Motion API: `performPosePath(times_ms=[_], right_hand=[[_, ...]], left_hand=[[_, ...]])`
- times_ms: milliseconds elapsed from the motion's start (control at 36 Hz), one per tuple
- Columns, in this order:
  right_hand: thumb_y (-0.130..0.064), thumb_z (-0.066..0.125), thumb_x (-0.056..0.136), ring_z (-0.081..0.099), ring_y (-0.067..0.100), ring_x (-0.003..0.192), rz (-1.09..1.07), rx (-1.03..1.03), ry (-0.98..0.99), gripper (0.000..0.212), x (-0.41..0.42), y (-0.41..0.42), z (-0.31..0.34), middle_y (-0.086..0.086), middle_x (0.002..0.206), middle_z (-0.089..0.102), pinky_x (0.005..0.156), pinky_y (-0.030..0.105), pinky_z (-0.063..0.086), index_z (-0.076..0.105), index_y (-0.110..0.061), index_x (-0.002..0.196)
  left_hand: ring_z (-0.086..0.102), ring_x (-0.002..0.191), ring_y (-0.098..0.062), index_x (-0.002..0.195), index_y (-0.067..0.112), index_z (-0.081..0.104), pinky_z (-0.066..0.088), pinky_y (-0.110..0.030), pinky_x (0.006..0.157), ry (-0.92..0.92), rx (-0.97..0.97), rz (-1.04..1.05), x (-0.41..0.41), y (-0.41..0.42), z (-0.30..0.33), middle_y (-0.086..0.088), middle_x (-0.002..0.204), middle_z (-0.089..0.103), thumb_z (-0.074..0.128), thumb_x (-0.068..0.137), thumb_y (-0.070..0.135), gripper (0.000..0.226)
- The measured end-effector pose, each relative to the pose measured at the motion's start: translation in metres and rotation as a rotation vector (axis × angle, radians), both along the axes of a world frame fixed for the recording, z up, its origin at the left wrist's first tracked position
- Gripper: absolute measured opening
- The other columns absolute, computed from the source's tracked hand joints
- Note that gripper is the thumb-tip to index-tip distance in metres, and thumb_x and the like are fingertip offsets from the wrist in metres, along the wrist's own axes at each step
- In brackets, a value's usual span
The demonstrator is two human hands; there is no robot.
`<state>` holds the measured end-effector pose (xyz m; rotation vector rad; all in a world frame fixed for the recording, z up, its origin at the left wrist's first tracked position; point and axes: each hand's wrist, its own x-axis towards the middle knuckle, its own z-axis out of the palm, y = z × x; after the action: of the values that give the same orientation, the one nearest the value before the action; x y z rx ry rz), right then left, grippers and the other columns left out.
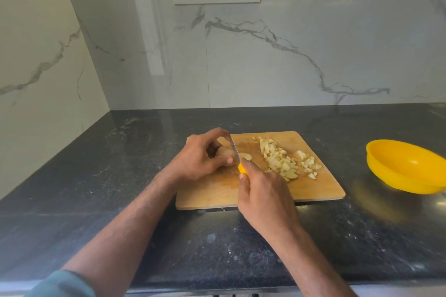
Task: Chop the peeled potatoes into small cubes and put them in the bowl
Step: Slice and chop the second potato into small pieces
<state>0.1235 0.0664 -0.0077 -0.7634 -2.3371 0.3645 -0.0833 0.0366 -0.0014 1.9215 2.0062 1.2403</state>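
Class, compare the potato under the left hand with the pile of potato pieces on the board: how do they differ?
The potato is one large rounded piece; the pile is many small cubes. The left hand grips the potato, with the knife at it; the pile lies untouched. Both are pale, peeled and on the board.

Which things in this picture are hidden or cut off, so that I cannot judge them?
Head view only:
- Potato: mostly covered by the left hand.
- Knife handle: hidden in the right hand.
- Bowl: right side cut off by the frame edge.
- Cubes: too small to count.
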Motion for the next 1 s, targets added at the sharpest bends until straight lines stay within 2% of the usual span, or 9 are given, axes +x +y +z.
performPosePath(times_ms=[111,222,333,389,528,750,806,889,1000], right_hand=[[-0.029,0.046,0.102,0.058,0.016,0.063,0.012,0.01,-0.012,0.043,0.001,0.001,0.0,0.0,0.077,0.068,0.061,0.029,0.048,0.05,-0.021,0.144],[-0.028,0.045,0.102,0.051,0.012,0.06,0.021,0.036,-0.05,0.043,0.005,-0.003,0.0,-0.003,0.075,0.066,0.057,0.023,0.038,0.05,-0.021,0.144],[-0.027,0.045,0.102,0.057,0.01,0.061,0.021,0.044,-0.073,0.043,0.005,-0.005,-0.001,-0.005,0.074,0.066,0.056,0.022,0.042,0.051,-0.02,0.144],[-0.028,0.044,0.102,0.059,0.01,0.064,0.023,0.024,-0.061,0.043,0.005,-0.004,-0.001,-0.005,0.077,0.067,0.058,0.022,0.043,0.05,-0.02,0.144],[-0.029,0.043,0.102,0.052,0.012,0.064,0.01,0.036,-0.068,0.042,0.001,-0.006,0.001,-0.004,0.078,0.065,0.058,0.024,0.038,0.05,-0.022,0.143],[-0.026,0.044,0.103,0.052,0.013,0.062,0.0,0.056,-0.128,0.041,-0.006,-0.007,0.007,-0.006,0.075,0.059,0.053,0.02,0.035,0.049,-0.018,0.143],[-0.026,0.045,0.103,0.053,0.012,0.062,0.007,0.045,-0.128,0.04,-0.008,-0.006,0.008,-0.007,0.073,0.058,0.054,0.021,0.037,0.05,-0.019,0.142],[-0.025,0.046,0.103,0.05,0.01,0.06,0.001,0.055,-0.136,0.038,-0.01,-0.004,0.009,-0.009,0.071,0.052,0.049,0.016,0.029,0.051,-0.019,0.14],[-0.021,0.046,0.103,0.05,0.007,0.054,-0.005,0.058,-0.178,0.033,-0.013,-0.003,0.009,-0.014,0.063,0.043,0.045,0.014,0.03,0.055,-0.017,0.135]], left_hand=[[0.059,0.072,-0.026,0.119,0.035,0.061,0.055,-0.046,0.072,0.053,-0.011,-0.022,0.001,0.0,0.0,-0.009,0.081,0.063,0.075,0.087,0.035,0.036],[0.056,0.07,-0.023,0.125,0.031,0.062,0.055,-0.044,0.072,0.066,-0.023,-0.01,0.002,-0.001,0.0,-0.009,0.079,0.06,0.075,0.09,0.029,0.037],[0.063,0.079,-0.016,0.124,0.026,0.069,0.057,-0.04,0.079,0.069,-0.033,0.01,0.002,-0.002,0.001,0.011,0.087,0.065,0.077,0.09,0.03,0.035],[0.066,0.082,-0.016,0.124,0.026,0.07,0.057,-0.039,0.08,0.066,-0.042,0.009,0.002,-0.003,0.002,0.011,0.09,0.068,0.077,0.09,0.032,0.035],[0.066,0.087,-0.011,0.125,0.027,0.07,0.055,-0.025,0.083,0.094,-0.048,0.028,0.001,-0.002,0.004,0.005,0.096,0.071,0.077,0.09,0.03,0.035],[0.066,0.099,-0.011,0.126,0.023,0.071,0.054,-0.025,0.091,0.153,-0.082,0.047,0.001,-0.002,0.008,0.006,0.116,0.073,0.076,0.091,0.029,0.036],[0.066,0.1,-0.01,0.127,0.023,0.071,0.053,-0.018,0.089,0.155,-0.081,0.051,0.001,-0.002,0.008,0.006,0.118,0.072,0.076,0.091,0.03,0.036],[0.065,0.1,-0.011,0.127,0.021,0.071,0.047,-0.008,0.085,0.166,-0.08,0.063,0.0,-0.002,0.007,0.004,0.118,0.072,0.076,0.091,0.029,0.037],[0.065,0.096,-0.011,0.125,0.023,0.072,0.054,-0.023,0.089,0.186,-0.072,0.066,0.001,-0.001,0.007,0.003,0.114,0.072,0.077,0.09,0.032,0.036]])
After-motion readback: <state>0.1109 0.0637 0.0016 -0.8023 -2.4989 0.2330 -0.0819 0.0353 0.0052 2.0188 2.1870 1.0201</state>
